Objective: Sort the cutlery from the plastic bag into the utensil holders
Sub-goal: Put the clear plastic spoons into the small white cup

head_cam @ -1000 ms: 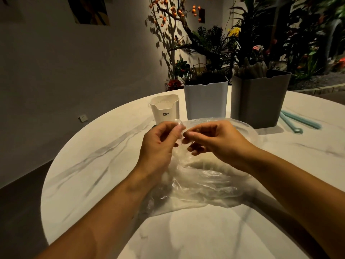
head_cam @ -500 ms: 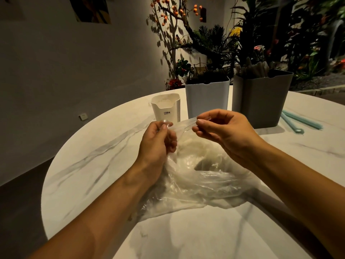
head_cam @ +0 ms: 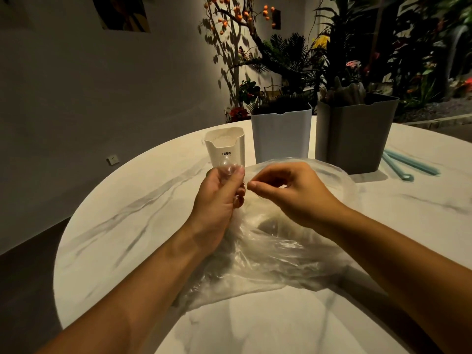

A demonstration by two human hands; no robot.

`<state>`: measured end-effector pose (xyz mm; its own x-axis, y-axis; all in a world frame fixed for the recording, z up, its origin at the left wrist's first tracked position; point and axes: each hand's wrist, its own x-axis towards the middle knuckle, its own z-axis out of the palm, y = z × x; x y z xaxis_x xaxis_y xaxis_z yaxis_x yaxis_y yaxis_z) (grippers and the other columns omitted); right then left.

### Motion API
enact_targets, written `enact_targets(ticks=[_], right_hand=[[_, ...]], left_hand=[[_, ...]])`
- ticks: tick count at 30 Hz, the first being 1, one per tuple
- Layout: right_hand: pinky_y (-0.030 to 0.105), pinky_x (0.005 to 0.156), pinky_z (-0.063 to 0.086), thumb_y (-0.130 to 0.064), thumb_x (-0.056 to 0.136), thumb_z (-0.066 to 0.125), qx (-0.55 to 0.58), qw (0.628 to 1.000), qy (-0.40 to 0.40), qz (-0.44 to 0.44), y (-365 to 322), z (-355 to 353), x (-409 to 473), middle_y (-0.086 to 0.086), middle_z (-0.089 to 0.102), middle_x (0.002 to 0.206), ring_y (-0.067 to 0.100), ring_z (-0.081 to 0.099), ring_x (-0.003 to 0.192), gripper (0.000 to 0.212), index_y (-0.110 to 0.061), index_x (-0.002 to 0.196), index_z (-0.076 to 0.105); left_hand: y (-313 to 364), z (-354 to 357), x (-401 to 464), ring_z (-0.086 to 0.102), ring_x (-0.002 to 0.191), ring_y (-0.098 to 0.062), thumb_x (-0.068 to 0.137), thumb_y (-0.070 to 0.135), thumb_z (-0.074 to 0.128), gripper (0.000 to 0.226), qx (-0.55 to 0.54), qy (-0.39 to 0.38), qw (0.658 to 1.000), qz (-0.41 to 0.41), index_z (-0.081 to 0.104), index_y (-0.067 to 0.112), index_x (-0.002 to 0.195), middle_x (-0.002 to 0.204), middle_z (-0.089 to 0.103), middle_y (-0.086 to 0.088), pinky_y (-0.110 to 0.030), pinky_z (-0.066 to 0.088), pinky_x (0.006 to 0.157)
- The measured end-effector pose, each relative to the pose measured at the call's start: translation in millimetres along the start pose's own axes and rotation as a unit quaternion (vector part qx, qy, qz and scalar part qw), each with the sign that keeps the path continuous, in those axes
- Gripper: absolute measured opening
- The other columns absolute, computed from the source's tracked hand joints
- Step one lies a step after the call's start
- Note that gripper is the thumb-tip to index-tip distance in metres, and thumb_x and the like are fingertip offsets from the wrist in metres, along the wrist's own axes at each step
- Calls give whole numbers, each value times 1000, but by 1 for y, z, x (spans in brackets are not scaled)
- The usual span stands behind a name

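A crumpled clear plastic bag (head_cam: pixel 275 251) lies on the round marble table (head_cam: pixel 127 226), under and between my hands. My left hand (head_cam: pixel 217 205) grips a clear plastic spoon (head_cam: pixel 226 167), whose bowl sticks up above the fingers. My right hand (head_cam: pixel 288 195) is curled just to its right. Its thumb and forefinger pinch at the spoon's handle, though the clear plastic is hard to make out there. Behind stand three holders: a small white holder (head_cam: pixel 226 146), a pale holder (head_cam: pixel 281 136) and a dark grey holder (head_cam: pixel 357 136).
Pale cutlery handles (head_cam: pixel 342 94) stick out of the dark grey holder. Two teal sticks (head_cam: pixel 408 164) lie on the table to its right. Potted plants and a wall stand beyond the far table edge. The floor drops away on the left.
My right hand, which had pulled out to the right, has come back beside my left hand. My left hand has risen slightly, and the spoon bowl now shows above it.
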<state>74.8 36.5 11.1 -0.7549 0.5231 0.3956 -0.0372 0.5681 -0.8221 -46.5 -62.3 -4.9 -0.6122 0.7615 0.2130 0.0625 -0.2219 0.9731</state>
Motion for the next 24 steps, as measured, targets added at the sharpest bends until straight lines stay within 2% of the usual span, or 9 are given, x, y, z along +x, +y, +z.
enact_targets(ticks=[5,8,11,14,18,20,22,24], right_hand=[[12,54,49,-26,86,69,24,998,-35,37,-1,1,-1,-6,71,73,5,68,68,10,-18,90,73],[17,55,52,-26,86,69,3,996,-80,33,0,4,-2,-2,74,76,11,71,68,16,-14,95,74],[16,57,52,-25,88,67,-10,995,-97,14,0,6,-3,-4,73,78,9,70,69,16,-15,100,73],[18,65,56,-26,89,67,-30,995,-98,5,1,7,-2,-9,72,78,5,70,70,20,-16,105,74],[15,68,55,-26,87,70,-63,996,-66,10,4,6,-1,-13,70,78,2,69,71,14,-21,99,75],[15,65,55,-24,89,69,-67,997,-37,11,3,4,0,-11,70,79,4,68,70,8,-22,96,73],[16,60,55,-25,91,66,-43,999,6,4,0,2,1,-9,68,78,6,65,67,4,-24,92,69],[17,57,53,-30,93,62,-10,999,54,-5,-4,2,2,-7,66,76,5,63,64,11,-21,94,68]], left_hand=[[-3,2,0,58,85,-14,106,31,43,30,86,21,995,36,60,11,120,100,58,-9,-19,52,72],[-4,2,0,57,85,-21,107,29,41,29,81,18,995,46,62,10,113,103,54,-19,-25,53,69],[-3,5,-2,59,67,-25,102,31,48,33,64,-19,997,48,56,0,113,88,58,-15,-30,52,56],[-4,6,-4,60,66,-28,104,28,45,30,81,-45,994,59,56,0,107,81,61,-13,-29,52,58],[-6,4,-2,68,90,-20,106,31,40,31,109,10,992,56,59,7,108,97,66,-9,-34,60,81],[-4,3,-3,71,96,-20,105,31,40,29,89,17,994,66,59,9,109,103,68,-10,-34,59,87],[-2,4,-4,72,89,-18,104,31,41,24,94,7,992,81,56,13,109,97,68,-6,-31,60,82],[0,6,-5,67,75,-16,102,35,42,24,136,-1,986,96,52,17,114,90,63,-4,-25,58,70]])
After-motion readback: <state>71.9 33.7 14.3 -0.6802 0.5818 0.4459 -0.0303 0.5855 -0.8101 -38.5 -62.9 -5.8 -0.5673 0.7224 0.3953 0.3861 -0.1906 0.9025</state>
